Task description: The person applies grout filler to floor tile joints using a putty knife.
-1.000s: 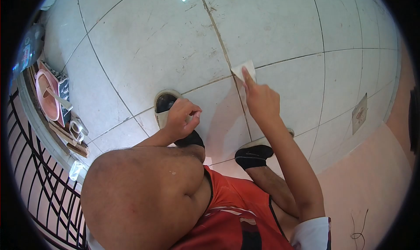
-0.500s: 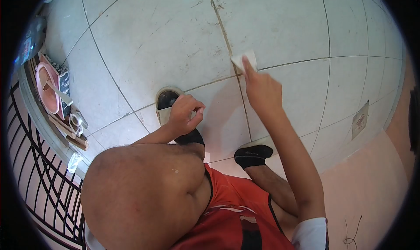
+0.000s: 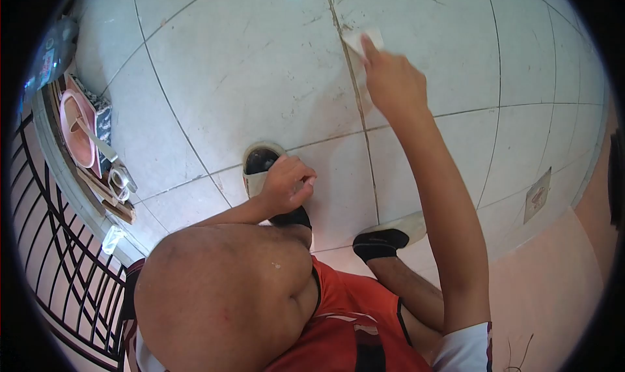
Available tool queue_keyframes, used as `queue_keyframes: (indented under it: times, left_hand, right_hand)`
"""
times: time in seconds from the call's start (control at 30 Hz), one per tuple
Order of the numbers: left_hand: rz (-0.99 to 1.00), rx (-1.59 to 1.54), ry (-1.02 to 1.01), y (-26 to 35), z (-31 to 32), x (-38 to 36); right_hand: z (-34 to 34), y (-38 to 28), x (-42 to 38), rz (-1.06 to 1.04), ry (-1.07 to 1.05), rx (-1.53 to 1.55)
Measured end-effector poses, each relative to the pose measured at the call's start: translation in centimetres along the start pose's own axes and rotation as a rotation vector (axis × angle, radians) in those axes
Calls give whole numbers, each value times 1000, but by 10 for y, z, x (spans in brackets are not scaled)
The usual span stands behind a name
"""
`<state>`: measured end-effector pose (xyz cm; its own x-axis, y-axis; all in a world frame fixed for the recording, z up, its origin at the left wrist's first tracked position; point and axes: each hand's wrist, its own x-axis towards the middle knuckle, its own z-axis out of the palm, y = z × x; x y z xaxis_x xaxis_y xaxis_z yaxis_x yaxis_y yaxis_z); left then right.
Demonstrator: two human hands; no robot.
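Note:
In the head view my right hand (image 3: 396,79) presses a small white flat scraper (image 3: 372,38) on the tiled floor, its index finger stretched along the scraper. The scraper's left corner is at a brownish grout line (image 3: 352,79) that runs away from me; dark specks lie around it. My left hand (image 3: 288,182) hovers or rests above my left foot, fingers curled, with nothing visible in them. Under that hand shows a pale slip-on shoe (image 3: 255,182) with a black interior.
At the left edge stand a pink basin (image 3: 73,147) with a pale strip-like handle across it, a clear roll-shaped item (image 3: 119,180) and a large plastic bottle (image 3: 51,56). A black metal grille (image 3: 65,287) runs below them. A patterned tile (image 3: 538,196) is at the right.
My right hand has moved the scraper forward along the grout line, from the tile crossing to farther up. My left hand stays curled near the shoe. The view has shifted slightly.

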<state>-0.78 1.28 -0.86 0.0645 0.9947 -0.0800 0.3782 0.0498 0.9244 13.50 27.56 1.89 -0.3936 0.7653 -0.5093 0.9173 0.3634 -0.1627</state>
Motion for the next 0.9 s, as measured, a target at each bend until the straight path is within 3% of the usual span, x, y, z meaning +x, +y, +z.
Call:
queue_keyframes:
  times: [0.07, 0.17, 0.3, 0.4, 0.7, 0.8, 0.9]
  left_hand:
    - [5, -7, -6, -2, 0, -1]
    - [-8, -52, 1, -1, -1, -1]
    - [-18, -23, 7, -1, -2, -1]
    - [-26, -30, -25, 0, -3, 0]
    - [-30, -73, -21, -4, -5, -4]
    - [-29, -98, 11, -4, -2, -6]
    - [-30, -100, 41, -4, -4, -3]
  right_hand:
    - [-11, -17, 41, 29, 45, 3]
    - [-12, -16, 43, -41, 98, -11]
    - [-19, -26, -20, -37, -187, -53]
    - [-9, -49, -9, -71, -195, -20]
    - [-24, -141, 161, -214, 175, 61]
    - [-24, -136, 147, -219, 148, 31]
    - [-4, -114, 72, -231, 4, -57]
